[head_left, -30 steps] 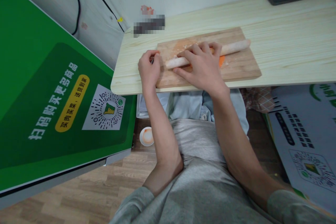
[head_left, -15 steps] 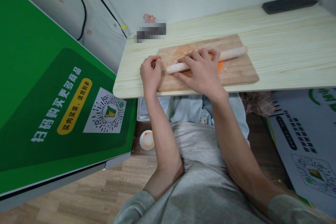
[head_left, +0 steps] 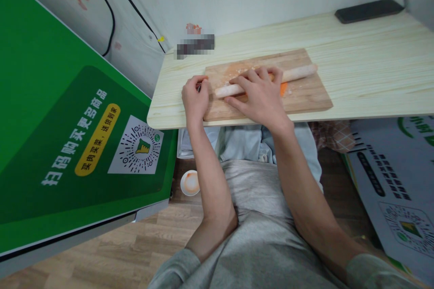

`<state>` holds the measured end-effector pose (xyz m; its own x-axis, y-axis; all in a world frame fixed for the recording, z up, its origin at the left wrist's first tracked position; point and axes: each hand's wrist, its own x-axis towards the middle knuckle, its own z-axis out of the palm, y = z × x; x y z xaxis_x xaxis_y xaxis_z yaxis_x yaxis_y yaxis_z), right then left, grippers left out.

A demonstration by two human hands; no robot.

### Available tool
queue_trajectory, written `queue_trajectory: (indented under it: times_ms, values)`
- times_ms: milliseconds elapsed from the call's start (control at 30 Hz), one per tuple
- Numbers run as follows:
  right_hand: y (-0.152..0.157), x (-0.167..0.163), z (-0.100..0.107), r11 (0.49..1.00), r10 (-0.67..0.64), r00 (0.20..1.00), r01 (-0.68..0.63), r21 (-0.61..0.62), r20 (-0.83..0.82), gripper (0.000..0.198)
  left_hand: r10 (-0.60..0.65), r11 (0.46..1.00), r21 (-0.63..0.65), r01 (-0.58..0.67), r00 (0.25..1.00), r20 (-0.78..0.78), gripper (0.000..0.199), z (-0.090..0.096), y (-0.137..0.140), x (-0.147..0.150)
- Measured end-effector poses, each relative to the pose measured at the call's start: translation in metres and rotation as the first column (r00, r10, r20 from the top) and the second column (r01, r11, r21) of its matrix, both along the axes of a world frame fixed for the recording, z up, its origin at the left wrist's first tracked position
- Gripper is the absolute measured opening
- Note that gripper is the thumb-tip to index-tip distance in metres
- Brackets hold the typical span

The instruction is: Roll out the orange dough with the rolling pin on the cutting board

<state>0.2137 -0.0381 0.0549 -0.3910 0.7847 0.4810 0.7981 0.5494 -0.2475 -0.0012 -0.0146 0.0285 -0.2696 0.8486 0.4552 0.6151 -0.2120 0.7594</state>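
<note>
My right hand (head_left: 262,92) lies across a pale, flour-dusted rolling pin (head_left: 300,72), its fingers bent over the far side and the thumb on the near side. The pin rests at a slant on a wooden cutting board (head_left: 315,99). A patch of orange dough (head_left: 284,88) peeks out from beneath the hand and the pin. At the board's left edge, my left hand (head_left: 195,99) is closed, with thumb and index finger brought together. What it pinches, if anything, is too small to make out. Whitish crumbs or flour and an orange smear mark the board's surface.
The board sits near the front edge of a light wooden table (head_left: 359,63). A black flat object (head_left: 369,10) lies at the back right. A blurred-out item (head_left: 195,46) is at the back left. A green panel (head_left: 68,144) stands on the left; a white bowl (head_left: 190,183) is below.
The whole view has shifted slightly, with the table sitting a little lower in the picture. Both hands and the rolling pin keep nearly the same places on the board.
</note>
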Motion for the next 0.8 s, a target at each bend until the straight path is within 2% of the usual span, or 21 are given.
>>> queue_trajectory:
  times_ms: [500,800]
  values:
    - [0.000,0.000,-0.001,1.000,0.002,1.000,-0.002,-0.014,-0.018,0.060,-0.006,1.000,-0.002,0.006,1.000,0.006,0.019,0.001,-0.001,0.000]
    - [-0.003,-0.001,0.004,0.999,-0.022,0.996,0.026,-0.047,0.087,0.055,0.012,0.999,-0.048,-0.013,0.999,-0.036,0.020,-0.011,0.009,-0.009]
